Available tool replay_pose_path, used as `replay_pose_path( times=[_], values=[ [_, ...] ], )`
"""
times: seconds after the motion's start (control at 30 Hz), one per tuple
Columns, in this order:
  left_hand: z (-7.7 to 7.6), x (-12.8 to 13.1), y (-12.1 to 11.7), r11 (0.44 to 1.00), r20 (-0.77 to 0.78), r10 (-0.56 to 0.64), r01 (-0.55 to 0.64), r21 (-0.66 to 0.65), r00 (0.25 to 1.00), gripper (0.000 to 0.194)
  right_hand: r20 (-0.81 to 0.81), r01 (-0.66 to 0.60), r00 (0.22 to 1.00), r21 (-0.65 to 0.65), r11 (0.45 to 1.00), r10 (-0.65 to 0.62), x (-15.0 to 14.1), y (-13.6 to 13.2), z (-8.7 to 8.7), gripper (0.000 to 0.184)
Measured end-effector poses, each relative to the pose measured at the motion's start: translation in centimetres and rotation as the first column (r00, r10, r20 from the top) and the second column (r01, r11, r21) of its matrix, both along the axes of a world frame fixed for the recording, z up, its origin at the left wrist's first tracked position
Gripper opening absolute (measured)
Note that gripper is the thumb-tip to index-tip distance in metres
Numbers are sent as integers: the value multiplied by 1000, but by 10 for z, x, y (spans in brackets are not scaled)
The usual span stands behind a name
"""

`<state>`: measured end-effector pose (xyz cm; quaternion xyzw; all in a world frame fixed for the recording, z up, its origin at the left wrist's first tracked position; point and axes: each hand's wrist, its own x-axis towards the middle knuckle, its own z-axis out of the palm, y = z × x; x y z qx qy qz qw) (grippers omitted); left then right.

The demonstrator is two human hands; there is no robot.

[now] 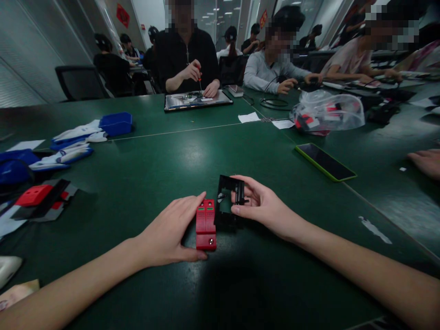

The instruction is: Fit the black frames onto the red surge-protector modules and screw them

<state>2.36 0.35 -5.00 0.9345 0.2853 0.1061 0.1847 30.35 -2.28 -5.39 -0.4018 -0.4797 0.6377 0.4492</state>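
My left hand (pixel 172 229) is closed on a red two-part electrical module (pixel 205 225), thumb at its near end and fingers at its far end. Small green windows and screws show on its top; it looks like a surge protector. Just to the right, my right hand (pixel 261 204) grips a black plastic housing (pixel 222 183) with an open middle, by its right side. The housing's left edge is right beside the red module; whether they touch, I cannot tell. The lower part of the housing is dark against the table.
A phone in a green case (pixel 325 161) lies to the right, near a clear plastic bag (pixel 326 112) with red parts. On the left are gloves (pixel 74 153), a blue tray (pixel 116 123) and red and black parts (pixel 34 195). Opposite, a person holds a screwdriver (pixel 199 73) over a panel (pixel 172 103).
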Motion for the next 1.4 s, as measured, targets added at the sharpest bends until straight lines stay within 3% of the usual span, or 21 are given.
replay_pose_path(
  times=[0.27,0.37,0.5,0.6,0.7,0.83,0.9,0.97,1.13,1.27,1.3,1.4],
  values=[
    [0,1,0,1000,8,-24,24,-17,1000,117,-92,6,996,-77,997,-13,-2,0,3,73],
    [0,0,1,999,-3,-17,17,-29,1000,117,-52,71,996,13,997,-70,-2,0,3,70],
    [0,0,0,998,3,-16,16,-53,1000,120,57,165,981,236,958,-183,-3,-5,4,67],
    [1,1,0,998,-9,-6,5,-61,1000,121,144,168,958,421,892,-248,-6,-14,5,66],
    [1,1,-1,998,-9,-10,10,-66,1000,121,229,108,925,609,786,-304,-7,-23,7,69],
    [1,1,0,996,10,3,-2,-89,1000,122,325,-60,868,820,570,-375,-4,-28,9,76],
    [-2,1,-1,996,28,17,-14,-83,999,125,351,-153,846,881,447,-402,-2,-27,10,78],
    [-4,2,-1,997,44,30,-27,-71,999,128,371,-220,828,905,364,-421,-1,-26,11,77],
    [-6,5,-5,994,43,73,-70,-78,996,125,421,-341,808,905,255,-413,-5,-26,20,53],
    [-3,5,-6,993,21,93,-92,-78,995,123,466,-351,805,873,339,-367,-10,-26,25,20],
    [-3,5,-6,992,20,100,-98,-81,995,121,485,-377,796,865,332,-361,-12,-25,25,17],
    [-4,5,-6,991,37,107,-104,-82,994,116,507,-460,772,862,214,-384,-14,-23,23,20]
  ],
)
